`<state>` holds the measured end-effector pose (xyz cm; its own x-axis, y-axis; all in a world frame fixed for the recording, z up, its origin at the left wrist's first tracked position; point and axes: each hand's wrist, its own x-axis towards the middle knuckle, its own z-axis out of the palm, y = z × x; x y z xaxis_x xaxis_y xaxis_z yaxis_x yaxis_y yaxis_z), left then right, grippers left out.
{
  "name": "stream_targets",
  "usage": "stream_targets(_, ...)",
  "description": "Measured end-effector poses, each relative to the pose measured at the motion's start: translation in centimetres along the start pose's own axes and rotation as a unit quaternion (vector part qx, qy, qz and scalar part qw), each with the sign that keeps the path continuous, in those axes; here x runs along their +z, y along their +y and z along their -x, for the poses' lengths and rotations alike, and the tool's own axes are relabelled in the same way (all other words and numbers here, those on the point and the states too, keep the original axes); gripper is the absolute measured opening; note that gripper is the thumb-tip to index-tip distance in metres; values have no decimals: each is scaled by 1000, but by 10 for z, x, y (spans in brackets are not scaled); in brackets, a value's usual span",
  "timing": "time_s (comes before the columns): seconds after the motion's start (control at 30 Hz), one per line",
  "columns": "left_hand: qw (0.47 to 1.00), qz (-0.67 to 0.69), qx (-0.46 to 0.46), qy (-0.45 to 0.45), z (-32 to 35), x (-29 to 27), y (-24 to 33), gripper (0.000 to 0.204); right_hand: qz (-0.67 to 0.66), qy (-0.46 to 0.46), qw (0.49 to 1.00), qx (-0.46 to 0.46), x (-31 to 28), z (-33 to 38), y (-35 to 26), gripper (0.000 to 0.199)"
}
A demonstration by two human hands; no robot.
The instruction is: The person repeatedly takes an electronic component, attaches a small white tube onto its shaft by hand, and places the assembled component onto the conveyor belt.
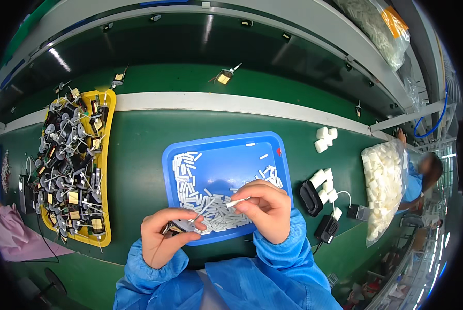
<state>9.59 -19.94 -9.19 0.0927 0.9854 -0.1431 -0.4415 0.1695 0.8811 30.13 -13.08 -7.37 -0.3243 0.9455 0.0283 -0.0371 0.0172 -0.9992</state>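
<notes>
My left hand [159,235] is closed on a small electronic assembly [182,226] with a grey round part and a thin pale stem that points up to the right. Between the thumb and fingertips of my right hand [268,211] is a short white tube [235,202], close to the stem's tip but seemingly apart from it. Both hands are over the near part of a blue tray [168,165]. Many loose white tubes [186,181] lie in it, piled along its left and near sides. My fingers hide part of the assembly.
At left, a yellow tray [109,150] is heaped with similar assemblies. On the right lie white foam-like blocks [324,182], a black holder [310,198], a black adapter [326,229] and a bag of white blocks [382,188]. Beyond a white rail [231,102], assemblies sit on a green belt.
</notes>
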Motion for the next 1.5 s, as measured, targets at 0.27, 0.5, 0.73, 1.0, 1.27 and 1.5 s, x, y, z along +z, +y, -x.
stream_targets(0.27,956,-270,102,-55,-1,-1,9,34,102,-69,992,-24,-2,-4,-8,15)
stream_targets(0.5,919,-376,107,-56,-4,12,17,43,151,-142,978,-16,6,-4,-3,5)
stream_targets(0.73,795,-524,285,-112,-12,15,17,42,187,-156,967,-78,6,-4,4,9)
stream_targets(1.0,710,-592,354,-141,-82,18,8,28,177,73,980,-62,-11,-14,20,31)
stream_targets(1.27,661,-695,274,69,-287,-81,-15,35,223,117,967,-43,-24,-13,38,25)
stream_targets(1.5,563,-816,66,116,-300,-100,17,88,322,53,944,-52,-35,-15,60,14)
